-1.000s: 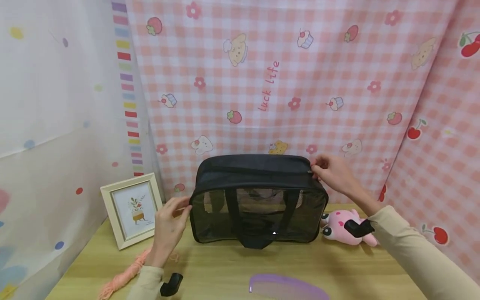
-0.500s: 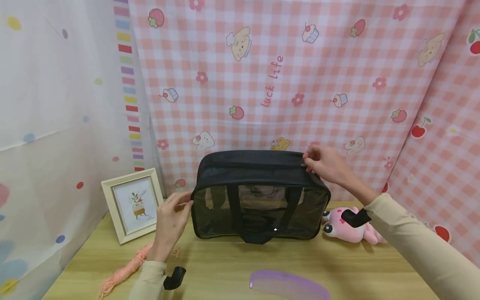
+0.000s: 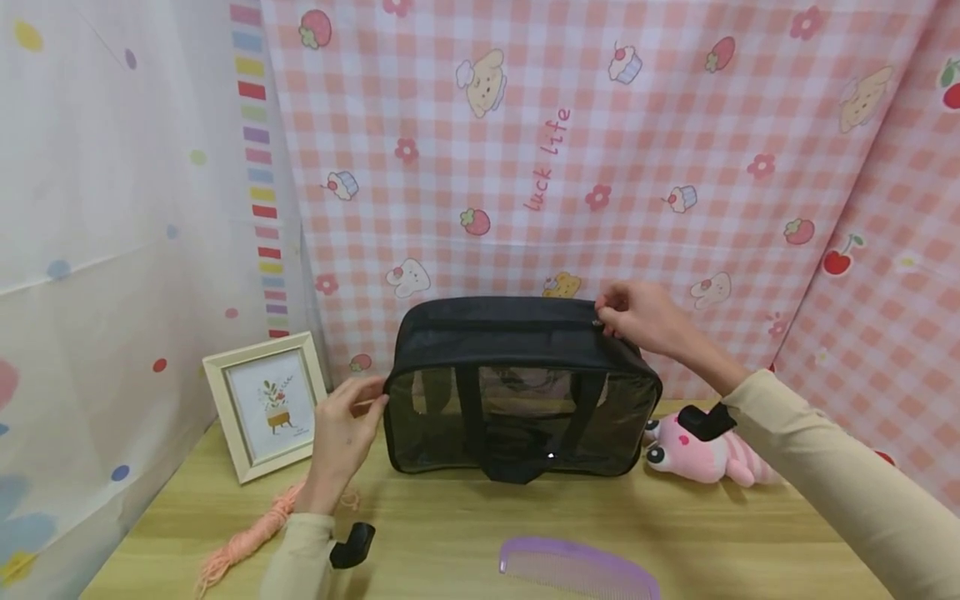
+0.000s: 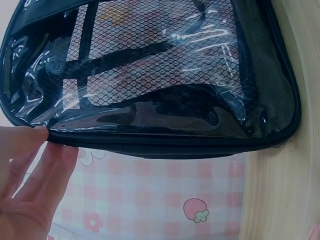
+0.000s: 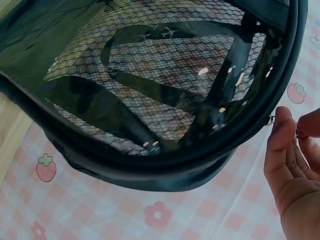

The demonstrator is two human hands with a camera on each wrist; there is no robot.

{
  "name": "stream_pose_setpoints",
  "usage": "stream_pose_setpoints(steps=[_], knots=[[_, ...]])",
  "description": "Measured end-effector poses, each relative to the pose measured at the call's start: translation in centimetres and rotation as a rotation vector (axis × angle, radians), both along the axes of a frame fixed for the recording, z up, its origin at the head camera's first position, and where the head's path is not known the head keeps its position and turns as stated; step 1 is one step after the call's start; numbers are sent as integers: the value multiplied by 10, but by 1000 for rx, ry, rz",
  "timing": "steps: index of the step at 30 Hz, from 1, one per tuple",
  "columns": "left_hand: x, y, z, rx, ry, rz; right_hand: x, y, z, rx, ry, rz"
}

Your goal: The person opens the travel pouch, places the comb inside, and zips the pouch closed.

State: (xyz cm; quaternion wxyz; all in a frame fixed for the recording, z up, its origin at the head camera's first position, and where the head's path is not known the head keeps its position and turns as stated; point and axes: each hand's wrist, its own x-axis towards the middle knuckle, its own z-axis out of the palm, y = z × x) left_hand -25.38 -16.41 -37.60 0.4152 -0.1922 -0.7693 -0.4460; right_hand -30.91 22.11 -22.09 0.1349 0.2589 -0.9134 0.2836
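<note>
Black bag: upright on the wooden surface (image 3: 427, 533), centre of the frame; its see-through front (image 3: 431, 425) faces the viewer, the black top (image 3: 495, 317) uppermost, which probably suits two-handed work along the zip.
Front handle: black loop (image 3: 517, 472) hanging down over the front, well away from the zip line.
Left hand: (image 3: 345, 429) thumb and fingertips drawn together on the bag's edge at its left side; likely a steadying hold against sideways pull.
Right hand: (image 3: 641, 321) at the bag's top right, thumb and finger pinching the metal zipper pull (image 5: 301, 134); a small tab seems to call for just such a fingertip grip.
Zip: teeth too dark to read.
Around: picture frame (image 3: 272, 408) leaning at left, peach yarn (image 3: 247, 542) lower left, purple comb (image 3: 581, 567) bottom, pink plush toy (image 3: 693, 458) beside the bag at right.
</note>
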Motion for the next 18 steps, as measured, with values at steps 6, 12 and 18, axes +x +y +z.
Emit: stream_pose_setpoints(steps=[6,12,18], knots=[[-1,1,2,16,-19,-32,-1,-10,7,42,-18,-18],[-1,1,2,11,-28,-32,-2,-17,10,42,-22,-7],[1,-3,3,3,-43,-14,-4,-31,10,51,-16,27]])
